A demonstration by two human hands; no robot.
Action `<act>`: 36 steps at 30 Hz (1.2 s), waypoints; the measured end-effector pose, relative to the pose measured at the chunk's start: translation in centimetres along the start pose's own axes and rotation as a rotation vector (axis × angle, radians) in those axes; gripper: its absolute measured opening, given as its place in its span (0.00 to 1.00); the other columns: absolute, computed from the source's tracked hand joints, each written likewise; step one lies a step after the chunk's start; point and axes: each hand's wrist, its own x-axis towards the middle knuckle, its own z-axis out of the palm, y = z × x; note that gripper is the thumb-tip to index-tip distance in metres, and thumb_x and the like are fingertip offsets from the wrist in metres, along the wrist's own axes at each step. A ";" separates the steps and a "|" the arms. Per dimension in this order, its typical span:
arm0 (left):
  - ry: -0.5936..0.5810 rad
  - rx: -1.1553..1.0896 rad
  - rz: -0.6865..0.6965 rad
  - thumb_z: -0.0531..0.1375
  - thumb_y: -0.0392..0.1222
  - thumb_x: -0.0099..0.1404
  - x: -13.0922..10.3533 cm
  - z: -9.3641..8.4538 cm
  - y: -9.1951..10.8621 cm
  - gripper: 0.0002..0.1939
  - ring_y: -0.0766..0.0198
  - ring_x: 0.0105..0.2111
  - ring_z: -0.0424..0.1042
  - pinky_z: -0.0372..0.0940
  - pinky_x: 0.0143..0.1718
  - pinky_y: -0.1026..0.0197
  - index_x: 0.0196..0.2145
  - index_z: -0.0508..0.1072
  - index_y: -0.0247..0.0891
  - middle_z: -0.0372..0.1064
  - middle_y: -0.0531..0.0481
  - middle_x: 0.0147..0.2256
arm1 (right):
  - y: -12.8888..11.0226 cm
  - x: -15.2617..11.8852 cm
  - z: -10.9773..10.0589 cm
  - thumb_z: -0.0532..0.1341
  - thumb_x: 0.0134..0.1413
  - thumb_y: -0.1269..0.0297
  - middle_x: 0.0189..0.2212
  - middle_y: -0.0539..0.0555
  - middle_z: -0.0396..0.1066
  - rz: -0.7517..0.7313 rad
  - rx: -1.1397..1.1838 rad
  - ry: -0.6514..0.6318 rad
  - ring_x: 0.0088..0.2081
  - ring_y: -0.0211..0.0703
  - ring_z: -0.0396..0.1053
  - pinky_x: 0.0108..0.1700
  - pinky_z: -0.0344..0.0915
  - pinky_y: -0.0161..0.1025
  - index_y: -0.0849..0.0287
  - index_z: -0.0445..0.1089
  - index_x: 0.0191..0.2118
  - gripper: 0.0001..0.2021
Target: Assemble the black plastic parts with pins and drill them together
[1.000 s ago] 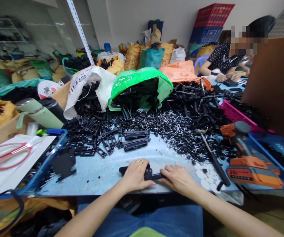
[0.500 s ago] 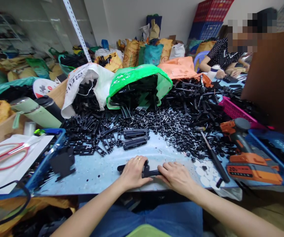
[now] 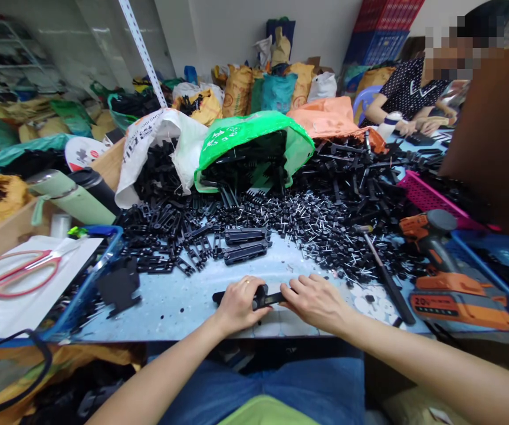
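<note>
Low over the front of the blue tabletop (image 3: 166, 301), my left hand (image 3: 242, 304) is closed around a long black plastic part (image 3: 268, 299), whose left end pokes out past the fingers. My right hand (image 3: 314, 301) grips the same part at its right end, fingers wrapped over it. Between the hands a short dark stretch shows; the rest is hidden by my fingers. Just behind lie several black assembled bars (image 3: 248, 245). Loose black slotted pieces (image 3: 161, 230) are heaped to the left, and black-headed metal pins (image 3: 320, 224) to the right.
A hammer (image 3: 387, 280) and an orange cordless drill (image 3: 453, 283) lie on the right, near white discs (image 3: 364, 301). Red-handled scissors (image 3: 19, 271) and a blue basket (image 3: 115, 245) are left. Open sacks, one green (image 3: 254, 136), line the back. A co-worker (image 3: 409, 100) sits far right.
My view has shifted slightly, moving the scene a little right and up. Both hands stay on the black part, with the right hand's grip a little altered.
</note>
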 end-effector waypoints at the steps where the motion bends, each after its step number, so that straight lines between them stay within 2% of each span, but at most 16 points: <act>1: 0.012 0.006 -0.010 0.62 0.48 0.54 0.1 0.1 0.0 0.22 0.55 0.40 0.67 0.63 0.40 0.55 0.44 0.62 0.38 0.67 0.45 0.39 | 0.0 0.1 -0.1 0.52 0.61 0.60 0.27 0.52 0.66 0.015 0.004 -0.001 0.29 0.41 0.61 0.30 0.44 0.40 0.58 0.64 0.39 0.08; 5: 0.037 0.008 -0.036 0.62 0.46 0.54 0.5 0.1 0.1 0.20 0.56 0.39 0.67 0.63 0.39 0.57 0.43 0.63 0.38 0.68 0.46 0.37 | 0.1 0.3 0.1 0.52 0.61 0.61 0.27 0.52 0.66 0.045 0.007 0.020 0.29 0.41 0.61 0.30 0.44 0.40 0.59 0.64 0.38 0.08; 8: 0.005 0.007 -0.039 0.63 0.47 0.53 0.6 0.1 0.2 0.21 0.56 0.38 0.68 0.63 0.39 0.57 0.42 0.63 0.38 0.68 0.46 0.37 | 0.9 0.3 0.7 0.52 0.61 0.59 0.26 0.52 0.66 -0.043 0.021 0.042 0.29 0.40 0.61 0.30 0.45 0.39 0.59 0.64 0.37 0.10; 10: -0.028 0.024 -0.063 0.62 0.50 0.53 0.7 0.2 0.4 0.22 0.56 0.38 0.68 0.63 0.39 0.57 0.42 0.64 0.37 0.68 0.46 0.37 | 1.5 0.0 1.4 0.51 0.61 0.57 0.26 0.52 0.66 -0.084 0.038 0.055 0.28 0.40 0.61 0.30 0.45 0.39 0.60 0.65 0.37 0.12; 14: -0.169 0.047 -0.065 0.61 0.59 0.51 1.9 0.6 1.4 0.27 0.54 0.39 0.68 0.63 0.39 0.56 0.41 0.65 0.38 0.68 0.46 0.36 | 2.3 -2.0 3.5 0.50 0.61 0.55 0.27 0.53 0.67 -0.017 0.146 0.047 0.30 0.40 0.62 0.31 0.50 0.38 0.59 0.66 0.39 0.14; 16: -0.216 0.053 -0.013 0.59 0.61 0.53 4.1 1.0 2.1 0.28 0.54 0.43 0.66 0.62 0.43 0.55 0.44 0.64 0.38 0.67 0.44 0.40 | 2.6 -3.6 5.0 0.50 0.61 0.55 0.30 0.54 0.68 0.043 0.232 0.040 0.33 0.41 0.64 0.33 0.53 0.38 0.60 0.66 0.41 0.15; 18: -0.220 0.076 -0.022 0.55 0.54 0.61 7.5 1.7 2.7 0.22 0.55 0.49 0.63 0.59 0.48 0.56 0.49 0.62 0.39 0.65 0.44 0.45 | 2.7 -5.0 6.1 0.50 0.61 0.56 0.34 0.56 0.69 0.105 0.296 0.043 0.36 0.42 0.64 0.35 0.56 0.38 0.60 0.67 0.42 0.15; 20: -0.223 0.111 -0.147 0.50 0.44 0.66 11.6 2.8 2.9 0.16 0.58 0.49 0.64 0.58 0.49 0.58 0.50 0.61 0.39 0.65 0.44 0.46 | 2.6 -6.1 6.7 0.51 0.60 0.56 0.37 0.57 0.68 0.172 0.331 0.039 0.38 0.43 0.64 0.37 0.58 0.39 0.59 0.67 0.43 0.14; 22: -0.205 0.131 -0.247 0.47 0.37 0.67 15.3 4.1 3.1 0.14 0.56 0.48 0.65 0.60 0.47 0.56 0.49 0.62 0.33 0.65 0.38 0.46 | 2.3 -6.7 6.7 0.51 0.60 0.56 0.37 0.57 0.68 0.226 0.355 0.023 0.38 0.43 0.65 0.38 0.59 0.40 0.58 0.67 0.44 0.14; 24: -0.197 0.148 -0.339 0.46 0.32 0.65 17.9 5.6 3.1 0.15 0.53 0.45 0.68 0.63 0.43 0.54 0.48 0.63 0.28 0.64 0.32 0.45 | 2.3 -6.7 6.2 0.52 0.59 0.55 0.38 0.56 0.68 0.260 0.370 0.009 0.39 0.44 0.65 0.40 0.60 0.40 0.57 0.66 0.45 0.15; 27: -0.190 0.167 -0.417 0.47 0.29 0.63 19.6 7.2 3.2 0.15 0.52 0.43 0.69 0.64 0.40 0.54 0.46 0.64 0.26 0.65 0.29 0.43 | 3.5 -6.0 5.8 0.51 0.60 0.56 0.40 0.57 0.68 0.324 0.339 0.042 0.41 0.44 0.64 0.42 0.60 0.41 0.58 0.65 0.47 0.15; 30: -0.181 0.180 -0.428 0.48 0.27 0.62 19.6 7.7 3.0 0.13 0.53 0.42 0.70 0.65 0.40 0.56 0.42 0.67 0.27 0.67 0.32 0.40 | 6.4 -4.1 6.1 0.51 0.61 0.58 0.40 0.57 0.67 0.433 0.275 0.103 0.42 0.45 0.64 0.43 0.60 0.40 0.59 0.65 0.47 0.15; 33: -0.146 0.184 -0.399 0.48 0.26 0.61 19.0 7.3 2.8 0.12 0.54 0.41 0.71 0.65 0.41 0.56 0.39 0.69 0.28 0.67 0.33 0.40 | 9.6 -1.2 6.7 0.51 0.60 0.59 0.40 0.58 0.67 0.550 0.192 0.092 0.44 0.46 0.63 0.44 0.60 0.40 0.61 0.64 0.48 0.15; 36: -0.075 0.158 -0.324 0.49 0.25 0.60 18.0 6.1 2.8 0.13 0.56 0.42 0.70 0.64 0.43 0.57 0.40 0.68 0.30 0.66 0.35 0.44 | 11.8 2.0 7.2 0.53 0.59 0.63 0.41 0.61 0.65 0.623 0.129 0.045 0.45 0.47 0.61 0.44 0.59 0.40 0.64 0.62 0.50 0.15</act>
